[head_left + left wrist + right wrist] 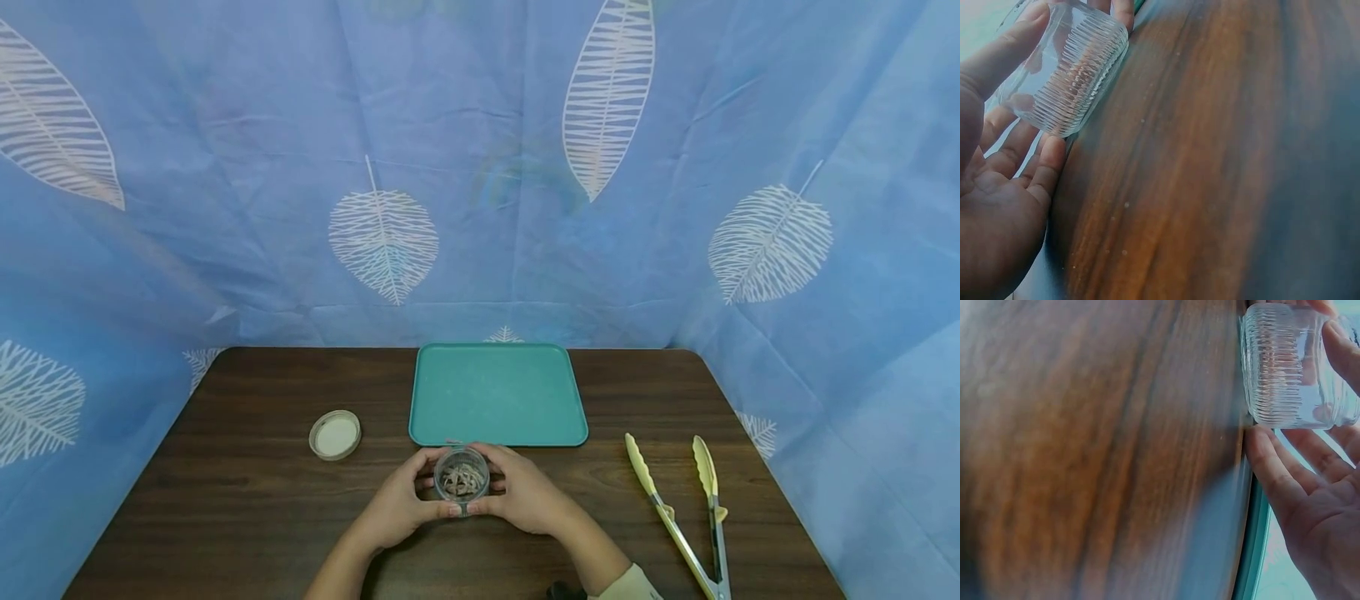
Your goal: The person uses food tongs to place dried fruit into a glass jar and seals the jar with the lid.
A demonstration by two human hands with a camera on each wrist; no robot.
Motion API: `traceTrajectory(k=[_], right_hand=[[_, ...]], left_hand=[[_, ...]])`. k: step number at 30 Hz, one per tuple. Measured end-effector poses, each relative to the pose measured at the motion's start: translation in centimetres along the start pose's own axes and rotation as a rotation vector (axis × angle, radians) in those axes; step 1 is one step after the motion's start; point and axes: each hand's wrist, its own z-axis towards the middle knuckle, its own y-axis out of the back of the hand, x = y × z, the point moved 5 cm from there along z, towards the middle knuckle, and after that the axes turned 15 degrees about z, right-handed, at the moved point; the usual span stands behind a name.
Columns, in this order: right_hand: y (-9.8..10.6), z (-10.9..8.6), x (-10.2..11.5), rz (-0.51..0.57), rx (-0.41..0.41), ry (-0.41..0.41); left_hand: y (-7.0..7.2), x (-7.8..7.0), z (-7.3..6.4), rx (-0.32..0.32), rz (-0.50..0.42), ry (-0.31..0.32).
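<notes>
A clear jar (462, 481) with ribbed sides stands near the front middle of the table, its mouth uncovered. Small pale brownish pieces, too small to identify, lie inside it. My left hand (397, 506) grips the jar from the left, thumb on the near side and fingers round the far side. From the right, my right hand (529, 497) holds it the same way. In the left wrist view the ribbed lower part of the jar (1082, 72) shows between thumb and fingers. The right wrist view has the jar (1282, 369) at its upper right, with its base at the tabletop.
A round lid (335, 435) lies on the dark wooden table (247, 500) to the left. Behind the jar is a teal tray (498, 396). Tongs with pale yellow tips (705, 467) lie spread at the right. A blue leaf-patterned cloth (480, 167) hangs around the table.
</notes>
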Motion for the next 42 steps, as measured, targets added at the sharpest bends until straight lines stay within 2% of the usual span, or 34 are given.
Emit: traceTrajectory(k=[8, 12, 15, 20, 26, 32, 37, 42], right_hand=[[-0.1, -0.1, 0.3, 0.011, -0.001, 0.003], [-0.1, -0.1, 0.3, 0.012, -0.002, -0.001], [0.0, -0.1, 0.3, 0.0, -0.014, -0.019], [0.1, -0.1, 0.3, -0.014, -0.025, -0.04], [0.1, -0.1, 0.4, -0.001, -0.011, -0.042], [0.1, -0.1, 0.4, 0.006, -0.012, -0.042], [0.1, -0.2, 0.5, 0.022, -0.012, -0.051], [0.1, -0.2, 0.5, 0.033, -0.008, -0.056]], left_hand=[[0.2, -0.5, -0.3, -0.023, 0.084, -0.029], [1.0, -0.7, -0.6, -0.028, 0.148, -0.048], [2.3, -0.6, -1.2, -0.056, 0.188, -0.035], [5.5, 0.6, -2.3, -0.151, 0.235, 0.05], [9.6, 2.2, -3.4, -0.269, 0.389, 0.12], [12.8, 3.6, -3.9, -0.343, 0.525, 0.156], [14.7, 5.1, -4.0, -0.369, 0.602, 0.242], [15.6, 6.3, -3.8, -0.337, 0.617, 0.322]])
